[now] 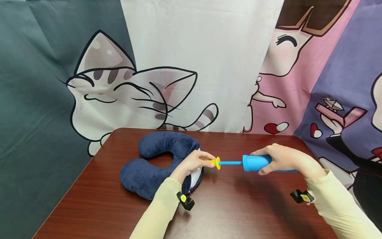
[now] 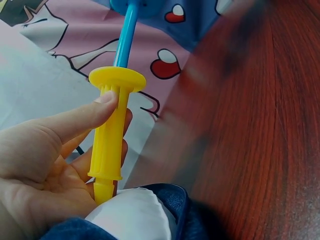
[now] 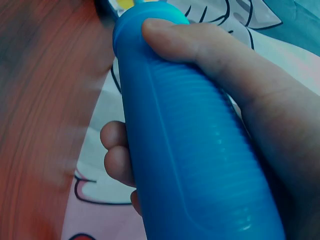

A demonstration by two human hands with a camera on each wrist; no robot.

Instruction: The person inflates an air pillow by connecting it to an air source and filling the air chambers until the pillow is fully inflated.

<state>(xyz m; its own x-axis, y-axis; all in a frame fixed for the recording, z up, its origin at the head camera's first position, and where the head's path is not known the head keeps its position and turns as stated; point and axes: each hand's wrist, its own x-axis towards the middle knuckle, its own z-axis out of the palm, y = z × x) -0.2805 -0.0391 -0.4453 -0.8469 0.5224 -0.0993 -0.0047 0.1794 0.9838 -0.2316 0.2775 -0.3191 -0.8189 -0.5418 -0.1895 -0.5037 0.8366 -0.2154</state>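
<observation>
A blue hand pump [image 1: 255, 163] is held level above the table. In the right wrist view, my right hand [image 1: 282, 159] grips its ribbed blue barrel [image 3: 195, 130], thumb near the collar. A thin blue rod [image 1: 231, 163] runs from the barrel to a yellow nozzle piece [image 2: 107, 135] with a round flange. My left hand [image 1: 194, 162] holds that yellow piece, thumb along it and fingers behind. Its narrow tip points at the white part [image 2: 132, 215] of a navy U-shaped neck pillow [image 1: 143, 176], right at its edge in the left wrist view.
The pillow lies on a reddish-brown wooden table [image 1: 221, 212], left of the pump. Behind the table hangs a cloth backdrop [image 1: 206, 39] printed with a cartoon cat and figures. Each sleeved wrist carries a small black camera [image 1: 185, 200].
</observation>
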